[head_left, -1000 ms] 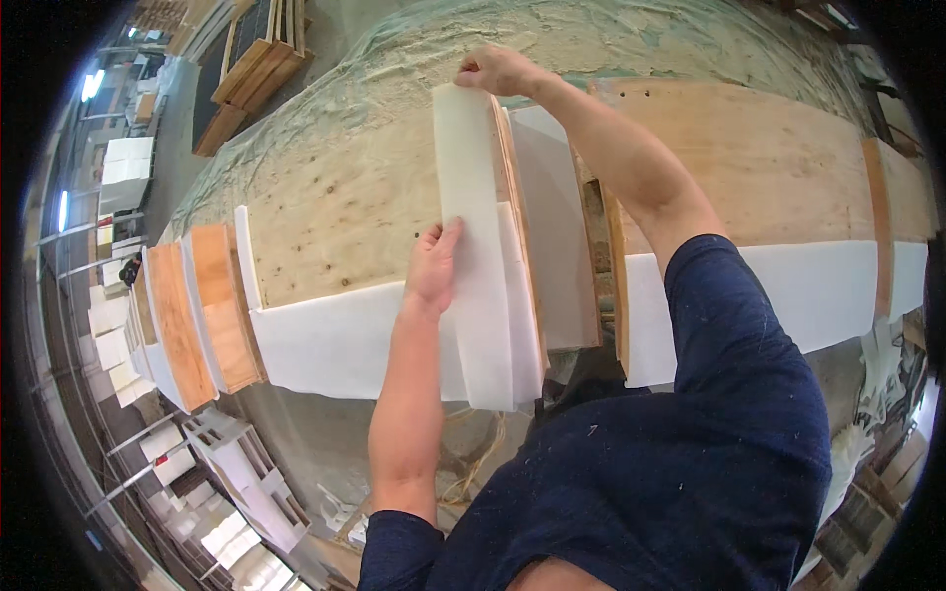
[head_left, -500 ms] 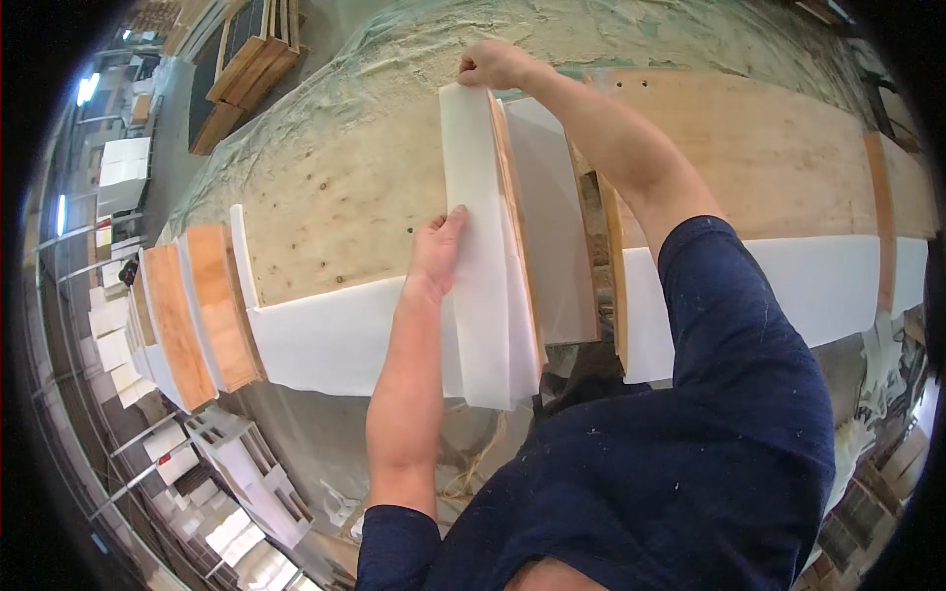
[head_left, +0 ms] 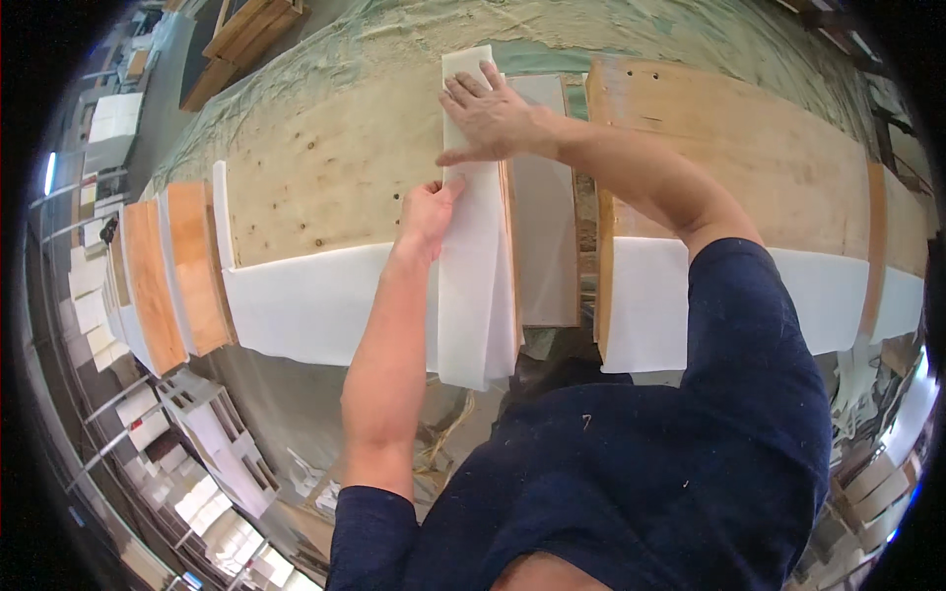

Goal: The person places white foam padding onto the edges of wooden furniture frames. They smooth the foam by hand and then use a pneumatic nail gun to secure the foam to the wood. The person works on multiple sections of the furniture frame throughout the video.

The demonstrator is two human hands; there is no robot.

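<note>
A long white strip of sheet material [head_left: 471, 286] lies over the edge of an upright plywood board [head_left: 510, 246] in the gap between two big plywood panels. My left hand [head_left: 426, 213] pinches the strip's left edge at mid height. Flat on the strip's upper part lies my right hand [head_left: 491, 118], fingers spread. A second white-faced board [head_left: 544, 207] stands just right of the strip. The left plywood panel [head_left: 315, 167] carries a white sheet [head_left: 315, 305] along its near edge.
The right plywood panel [head_left: 749, 148] also has a white sheet [head_left: 650, 305] on its near edge. More wooden pieces wrapped in white [head_left: 163, 276] stand at the left. White shelf units [head_left: 227, 463] are on the floor below. A wooden frame [head_left: 246, 34] lies at the far left.
My right hand came down from the strip's top end and now lies flat on it. My left hand stayed at the strip's left edge.
</note>
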